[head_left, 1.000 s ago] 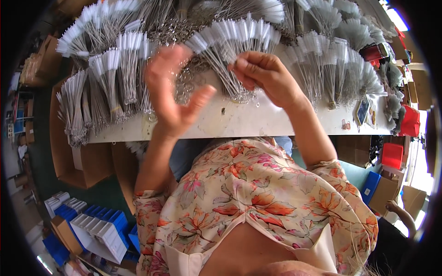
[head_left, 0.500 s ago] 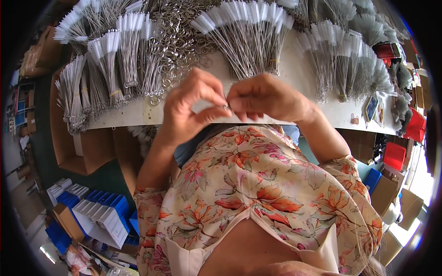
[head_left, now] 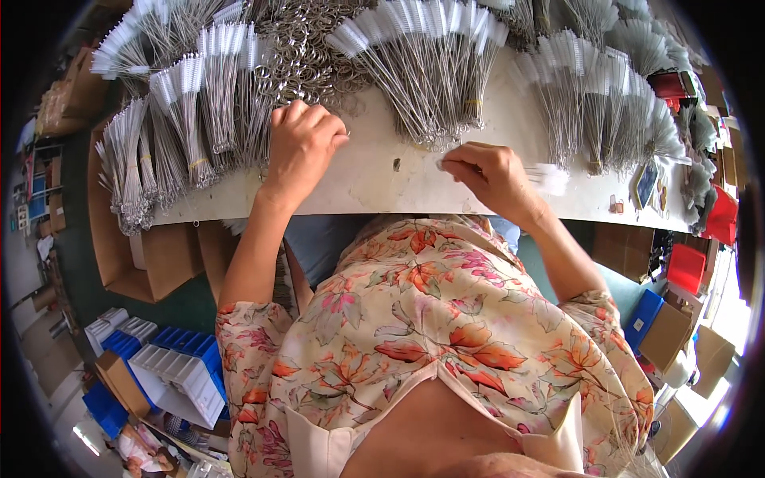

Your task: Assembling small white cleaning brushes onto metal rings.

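Observation:
My left hand [head_left: 307,151] is raised over the table beside a heap of metal split rings [head_left: 307,72]. Its fingers are curled closed, and whatever they may hold is hidden. To the right, my right hand [head_left: 496,177] is closed in a pinch just below the looped ends of a fanned pile of wire brushes [head_left: 434,72]. Blurred white bristles of a single wire brush [head_left: 550,179] show beyond its wrist, in line with the fingers. The stem of that brush is hidden by the hand. The two hands are well apart.
Bundled wire brushes [head_left: 187,103] stand at the left of the white table [head_left: 362,179], and more bundles [head_left: 594,103] at the right. A small dark mark [head_left: 396,165] is on the tabletop. Below are an open cardboard box [head_left: 147,263] and blue and white bins [head_left: 179,374].
My hands were together over the table edge, fingertips meeting at a small metal piece. They have parted: the left moved up and left toward the rings, the right moved right.

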`<state>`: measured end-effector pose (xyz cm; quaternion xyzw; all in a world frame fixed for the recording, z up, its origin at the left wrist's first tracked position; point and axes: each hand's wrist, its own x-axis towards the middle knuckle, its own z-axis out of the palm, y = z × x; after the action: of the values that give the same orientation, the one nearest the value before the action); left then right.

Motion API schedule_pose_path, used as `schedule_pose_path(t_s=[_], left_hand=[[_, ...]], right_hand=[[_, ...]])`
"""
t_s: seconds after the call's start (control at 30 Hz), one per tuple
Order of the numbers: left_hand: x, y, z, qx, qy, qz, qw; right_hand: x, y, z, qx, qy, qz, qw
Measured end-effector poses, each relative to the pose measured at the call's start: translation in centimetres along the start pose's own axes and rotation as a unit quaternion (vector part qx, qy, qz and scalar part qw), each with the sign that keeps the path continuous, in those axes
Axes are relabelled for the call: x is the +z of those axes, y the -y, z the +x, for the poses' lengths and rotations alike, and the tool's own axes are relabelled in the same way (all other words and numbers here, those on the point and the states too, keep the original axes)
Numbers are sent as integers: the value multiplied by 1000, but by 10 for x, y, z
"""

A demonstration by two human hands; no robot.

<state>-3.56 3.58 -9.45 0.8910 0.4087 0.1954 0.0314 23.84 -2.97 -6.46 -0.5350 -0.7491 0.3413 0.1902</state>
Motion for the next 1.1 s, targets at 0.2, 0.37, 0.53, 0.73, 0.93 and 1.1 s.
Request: schedule_pose_path(t_s=[0.2, 0.37, 0.53, 0.73, 0.93, 1.1], left_hand=[[-21, -34, -3, -180, -102, -771, 603], [-25, -58, 5, -153, -113, -853, 486], [-28, -64, 9, -197, -181, -792, 549], [-34, -69, 6, -208, -217, -655, 694], [-52, -64, 14, -134, -205, -524, 816], [-47, -55, 3, -184, -60, -831, 522]], right_hand=[[-2, 62, 33, -25, -76, 301, 950], [-1, 82, 47, -86, -45, 399, 912], [6, 78, 46, -207, -109, 254, 938], [9, 76, 42, -209, -102, 282, 931], [6, 79, 41, -190, -71, 322, 925], [12, 81, 37, -282, -100, 248, 921]])
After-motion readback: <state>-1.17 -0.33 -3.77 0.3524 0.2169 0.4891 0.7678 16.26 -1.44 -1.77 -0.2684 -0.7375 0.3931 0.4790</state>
